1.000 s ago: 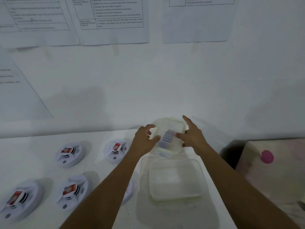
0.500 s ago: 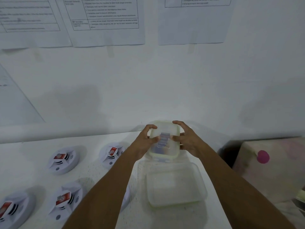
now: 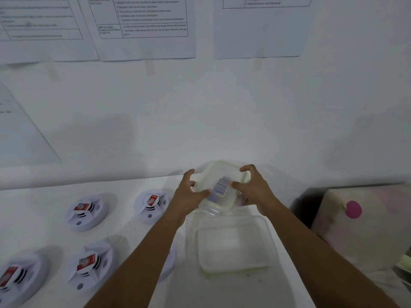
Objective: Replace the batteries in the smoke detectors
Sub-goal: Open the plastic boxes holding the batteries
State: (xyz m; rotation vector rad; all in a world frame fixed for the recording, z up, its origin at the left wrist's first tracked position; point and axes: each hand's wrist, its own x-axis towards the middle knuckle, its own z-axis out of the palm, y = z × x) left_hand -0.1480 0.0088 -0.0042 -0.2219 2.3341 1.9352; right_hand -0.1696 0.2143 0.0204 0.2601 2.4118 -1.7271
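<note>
At the back of the white table, both hands grip a small clear plastic container with a pale green-rimmed lid, tilted; bluish batteries show through the lid. My left hand clasps its left side, my right hand its right side. Several round white smoke detectors lie face down on the left, each with a red-and-white battery showing: one, another, a third, and one at the edge. My left forearm hides part of another detector.
A larger clear plastic container sits on the table just in front of the small one. The table ends at the right near a pale box with a pink dot. Printed sheets are taped to the white wall behind.
The small container has been lifted and tilted between both hands. The right hand went from resting on the lid to gripping its side. The view came closer.
</note>
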